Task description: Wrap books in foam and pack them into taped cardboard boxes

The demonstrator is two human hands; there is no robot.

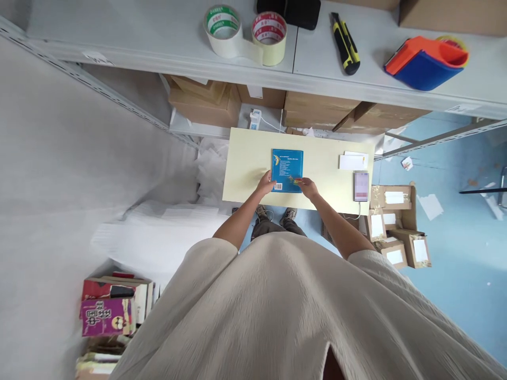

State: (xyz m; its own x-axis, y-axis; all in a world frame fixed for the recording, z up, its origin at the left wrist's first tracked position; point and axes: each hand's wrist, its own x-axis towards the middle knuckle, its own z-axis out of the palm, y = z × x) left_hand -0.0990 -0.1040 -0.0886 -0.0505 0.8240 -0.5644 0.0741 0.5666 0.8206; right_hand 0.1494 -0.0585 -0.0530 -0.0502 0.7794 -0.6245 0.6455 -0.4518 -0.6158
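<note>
A blue book [285, 163] shows its back cover, with white lines of text, a small yellow picture at its upper left and a white barcode label low on the left side. My left hand [265, 183] is closed on the lower left edge of the book, thumb over the cover. At the lower right edge, the fingers of my right hand [308, 186] grip the book beside a small colourful picture on the cover. Below both hands is a pale yellow table [247, 158]; whether the book rests on it or is slightly raised, I cannot tell.
A phone [360, 186] on a cable and white cards [352, 161] lie at the table's right. The shelf above holds tape rolls [269, 39], a utility knife [346, 45] and a tape dispenser [426, 62]. Cardboard boxes [400, 224] and stacked books [106, 316] flank me.
</note>
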